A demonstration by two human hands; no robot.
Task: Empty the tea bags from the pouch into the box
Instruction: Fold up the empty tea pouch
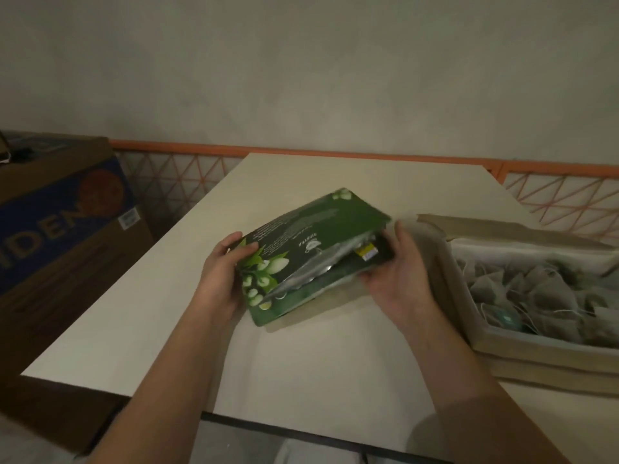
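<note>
A plain pale wall (301, 72) is filling the upper half of the view, with an orange lattice railing (335, 155) running along its foot behind a white rectangular counter (301, 356). The counter's left edge is slanting from 11 o'clock down to 8 o'clock, and its near edge is crossing at 6 o'clock with a dark rim showing beneath it. A broad bare stretch of counter is lying between that near edge and the hands. Beyond the left edge, at 9 o'clock, a large brown and blue cardboard carton (63, 236) is standing on the floor, apart from the counter.

At 3 o'clock a shallow pale wooden box (462, 296) is sitting on the counter, running off the right side of the view, its near-left wall just beside the right hand. Grey tea bags with white strings (542, 289) are lying heaped inside it.

At the centre, a flat dark green foil pouch printed with white flowers (311, 249) is being held tilted just above the counter, its silver-lined mouth gaping toward 4 o'clock. The left hand (221, 276) is reaching in from 7 o'clock, its fingers (234, 242) curling round the pouch's left end. The right hand (398, 276) is coming in from 5 o'clock, palm up, its fingers (385, 246) gripping the pouch's right end at the opening.
</note>
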